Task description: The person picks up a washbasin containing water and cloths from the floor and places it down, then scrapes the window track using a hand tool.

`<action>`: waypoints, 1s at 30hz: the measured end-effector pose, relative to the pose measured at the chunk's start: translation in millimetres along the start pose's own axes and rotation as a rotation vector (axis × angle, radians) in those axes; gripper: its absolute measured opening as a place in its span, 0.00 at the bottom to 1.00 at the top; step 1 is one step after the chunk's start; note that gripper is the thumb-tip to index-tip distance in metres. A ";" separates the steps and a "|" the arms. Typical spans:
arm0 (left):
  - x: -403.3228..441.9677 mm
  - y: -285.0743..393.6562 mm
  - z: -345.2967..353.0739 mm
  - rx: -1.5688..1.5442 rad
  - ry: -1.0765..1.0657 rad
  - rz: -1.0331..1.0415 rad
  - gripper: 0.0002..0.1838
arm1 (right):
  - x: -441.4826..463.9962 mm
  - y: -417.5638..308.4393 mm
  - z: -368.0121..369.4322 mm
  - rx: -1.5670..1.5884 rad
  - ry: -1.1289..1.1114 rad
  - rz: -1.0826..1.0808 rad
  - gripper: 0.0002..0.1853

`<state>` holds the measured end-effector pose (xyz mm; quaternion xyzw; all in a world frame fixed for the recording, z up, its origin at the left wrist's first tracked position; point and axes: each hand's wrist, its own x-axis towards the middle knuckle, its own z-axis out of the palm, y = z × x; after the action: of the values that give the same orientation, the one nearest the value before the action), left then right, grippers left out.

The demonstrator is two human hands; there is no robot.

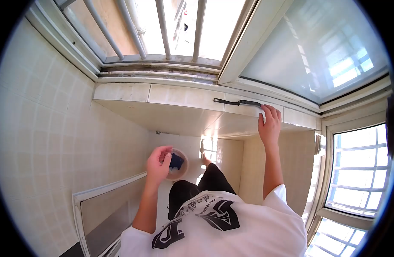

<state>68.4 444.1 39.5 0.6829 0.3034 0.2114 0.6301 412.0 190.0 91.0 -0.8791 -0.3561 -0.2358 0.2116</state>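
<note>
A slim black brush (pixel 239 102), with a long handle that has a hole at its end, lies along the tiled window ledge. At its right end is my right hand (pixel 271 124), fingertips touching or just beside it and the thumb held apart. My left hand (pixel 158 163) hangs in the air with loosely curled fingers, a gap before the thumb, and nothing visible in it. Below and just right of that hand, a round pale bucket (pixel 184 168) stands on the floor. Dark blue cloth (pixel 176 161) lies in the bucket, partly hidden by my left hand.
Metal bars (pixel 162 30) cross the open part of the window above the ledge. A frosted sliding pane (pixel 308 51) covers its right side. A framed panel (pixel 109 214) leans at the lower left. Another barred window (pixel 355 171) is at the right.
</note>
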 end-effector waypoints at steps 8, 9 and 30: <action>128.6 96.6 146.4 0.604 -0.101 0.546 0.21 | 39.7 51.7 34.8 0.084 -0.231 -0.142 0.13; 140.0 94.1 158.7 0.649 -0.094 0.619 0.22 | 42.9 52.5 36.6 0.103 -0.228 -0.170 0.12; 221.5 157.6 -72.9 1.090 0.116 0.485 0.08 | 78.6 -80.5 46.8 0.553 -0.206 -0.102 0.26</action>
<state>203.8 644.8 183.1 0.9447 0.2376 0.2001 0.1053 415.9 309.5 114.5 -0.7884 -0.4700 -0.0498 0.3937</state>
